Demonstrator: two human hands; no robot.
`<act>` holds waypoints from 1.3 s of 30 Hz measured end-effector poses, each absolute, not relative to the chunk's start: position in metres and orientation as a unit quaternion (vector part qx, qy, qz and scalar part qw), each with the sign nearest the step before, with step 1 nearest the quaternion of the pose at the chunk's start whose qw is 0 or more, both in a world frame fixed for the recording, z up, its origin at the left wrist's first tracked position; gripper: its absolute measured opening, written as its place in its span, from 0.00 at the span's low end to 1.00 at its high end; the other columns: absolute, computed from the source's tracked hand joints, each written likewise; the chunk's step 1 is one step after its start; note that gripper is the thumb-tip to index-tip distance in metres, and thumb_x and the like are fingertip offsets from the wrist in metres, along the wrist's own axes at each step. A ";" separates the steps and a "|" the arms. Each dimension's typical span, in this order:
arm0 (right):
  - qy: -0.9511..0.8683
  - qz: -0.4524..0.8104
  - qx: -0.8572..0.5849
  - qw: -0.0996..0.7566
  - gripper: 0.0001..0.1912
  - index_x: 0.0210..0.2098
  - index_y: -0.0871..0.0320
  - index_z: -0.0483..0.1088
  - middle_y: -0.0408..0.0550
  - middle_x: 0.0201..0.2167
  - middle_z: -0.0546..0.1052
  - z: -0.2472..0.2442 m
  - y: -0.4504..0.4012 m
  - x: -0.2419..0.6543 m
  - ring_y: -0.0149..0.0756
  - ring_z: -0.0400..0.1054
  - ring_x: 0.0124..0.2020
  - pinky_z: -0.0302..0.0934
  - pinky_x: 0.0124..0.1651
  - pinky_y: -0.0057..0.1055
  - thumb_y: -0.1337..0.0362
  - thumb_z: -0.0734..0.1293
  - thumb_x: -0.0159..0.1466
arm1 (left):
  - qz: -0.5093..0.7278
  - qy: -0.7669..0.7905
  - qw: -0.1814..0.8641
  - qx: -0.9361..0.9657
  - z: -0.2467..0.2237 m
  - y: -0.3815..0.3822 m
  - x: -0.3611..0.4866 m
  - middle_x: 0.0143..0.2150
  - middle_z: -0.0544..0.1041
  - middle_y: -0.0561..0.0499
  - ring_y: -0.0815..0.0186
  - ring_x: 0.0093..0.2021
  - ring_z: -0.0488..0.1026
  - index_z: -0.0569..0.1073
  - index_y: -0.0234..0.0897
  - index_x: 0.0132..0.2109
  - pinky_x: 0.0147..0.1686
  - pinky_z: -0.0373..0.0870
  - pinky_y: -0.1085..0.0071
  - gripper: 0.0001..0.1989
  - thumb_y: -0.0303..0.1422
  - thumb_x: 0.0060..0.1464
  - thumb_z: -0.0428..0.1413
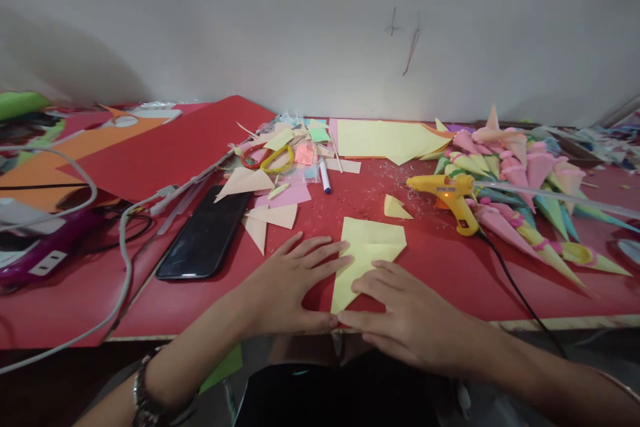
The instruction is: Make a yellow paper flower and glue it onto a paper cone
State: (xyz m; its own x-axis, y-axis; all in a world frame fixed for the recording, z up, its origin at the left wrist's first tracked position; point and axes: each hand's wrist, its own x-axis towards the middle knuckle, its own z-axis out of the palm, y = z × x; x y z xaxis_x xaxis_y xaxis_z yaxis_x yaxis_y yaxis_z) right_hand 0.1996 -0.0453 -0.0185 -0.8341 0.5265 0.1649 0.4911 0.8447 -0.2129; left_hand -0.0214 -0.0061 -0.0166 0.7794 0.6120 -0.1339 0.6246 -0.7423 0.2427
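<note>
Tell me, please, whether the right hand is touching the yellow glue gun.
Apart. The head view shows red tabletop between the right hand and the yellow glue gun.

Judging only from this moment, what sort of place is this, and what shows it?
Most likely a paper-craft workspace, though whether home or workshop is unclear: the yellow hot-glue gun, piled pastel paper cones and cut paper scraps on the red tabletop suggest it.

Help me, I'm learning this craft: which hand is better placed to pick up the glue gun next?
Probably the right hand: the glue gun lies to that side of the yellow paper. The left hand is farther away.
</note>
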 end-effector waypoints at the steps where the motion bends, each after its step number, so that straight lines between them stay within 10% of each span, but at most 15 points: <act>1: -0.953 0.080 -0.272 0.110 0.15 0.49 0.48 0.62 0.48 0.42 0.67 -0.020 -0.047 0.199 0.36 0.58 0.44 0.47 0.53 0.41 0.62 0.56 0.63 | -0.024 0.332 0.140 0.933 -0.016 -0.006 -0.021 0.63 0.49 0.54 0.59 0.61 0.46 0.46 0.49 0.60 0.58 0.38 0.54 0.34 0.53 0.49 0.43; 23: -0.843 -0.060 -0.511 0.159 0.18 0.43 0.59 0.69 0.55 0.49 0.66 -0.038 -0.021 0.277 0.46 0.57 0.52 0.54 0.52 0.46 0.56 0.58 0.60 | -0.049 0.327 0.141 0.933 -0.009 -0.002 -0.021 0.63 0.47 0.56 0.56 0.61 0.45 0.43 0.52 0.60 0.57 0.42 0.53 0.33 0.52 0.49 0.43; 29: -0.894 0.038 -0.433 0.111 0.26 0.58 0.57 0.50 0.53 0.56 0.59 -0.038 -0.040 0.259 0.43 0.48 0.58 0.47 0.56 0.47 0.56 0.55 0.61 | -0.028 0.301 0.131 0.944 -0.001 -0.007 -0.013 0.62 0.52 0.53 0.56 0.60 0.50 0.48 0.51 0.60 0.55 0.49 0.55 0.33 0.48 0.48 0.49; 35: -0.883 0.115 -0.442 0.102 0.32 0.55 0.60 0.55 0.56 0.44 0.66 -0.031 -0.061 0.232 0.44 0.59 0.43 0.55 0.46 0.45 0.50 0.60 0.56 | 0.033 0.349 0.088 0.932 -0.016 -0.036 0.019 0.57 0.61 0.47 0.57 0.55 0.56 0.52 0.40 0.59 0.53 0.53 0.59 0.34 0.47 0.48 0.50; 39: -0.894 0.142 -0.410 0.113 0.30 0.55 0.57 0.54 0.55 0.51 0.60 -0.033 -0.060 0.237 0.44 0.54 0.50 0.53 0.50 0.40 0.53 0.62 0.56 | 0.056 0.350 0.073 0.932 -0.025 -0.049 0.027 0.55 0.63 0.48 0.58 0.54 0.57 0.52 0.39 0.58 0.54 0.53 0.60 0.33 0.43 0.47 0.53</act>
